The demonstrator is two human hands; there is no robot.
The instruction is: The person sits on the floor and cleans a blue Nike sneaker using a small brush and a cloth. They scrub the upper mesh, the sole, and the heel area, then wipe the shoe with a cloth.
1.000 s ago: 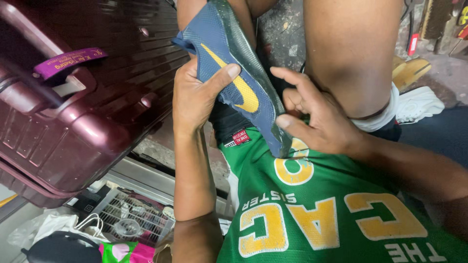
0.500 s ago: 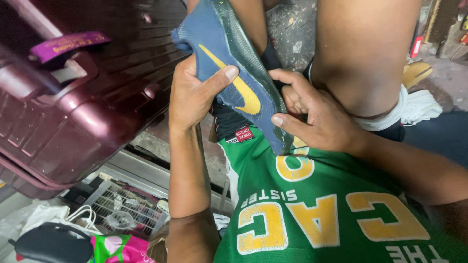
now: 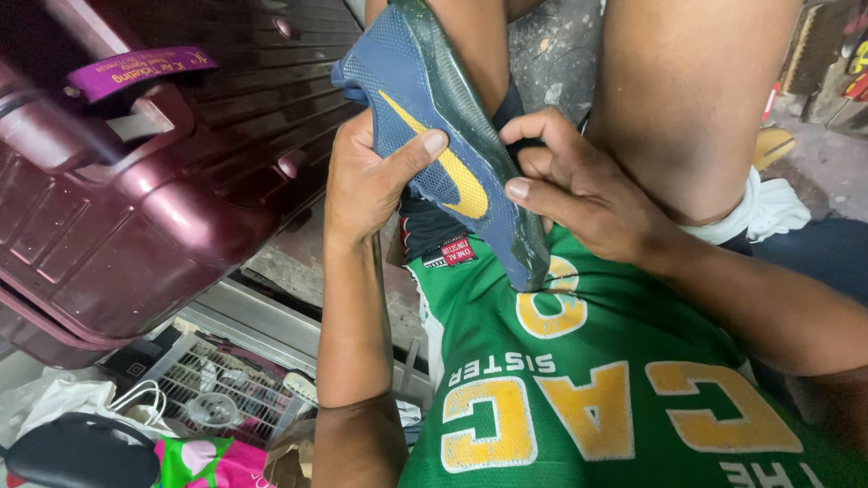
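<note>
**Blue shoe held in both hands over the lap**

A purple strip tag (image 3: 140,70) lies across the handle of a maroon suitcase (image 3: 136,208) at the upper left. A small red and black label (image 3: 449,251) sits on the dark waistband just under the shoe. Below, a white wire basket (image 3: 226,389) stands beside a pink and green bag (image 3: 212,461).

The blue shoe (image 3: 434,136) with a yellow mark slants between the knees. The left hand (image 3: 366,185) grips its side, thumb across the mesh. The right hand (image 3: 579,194) pinches its dark edge, fingers curled.
</note>
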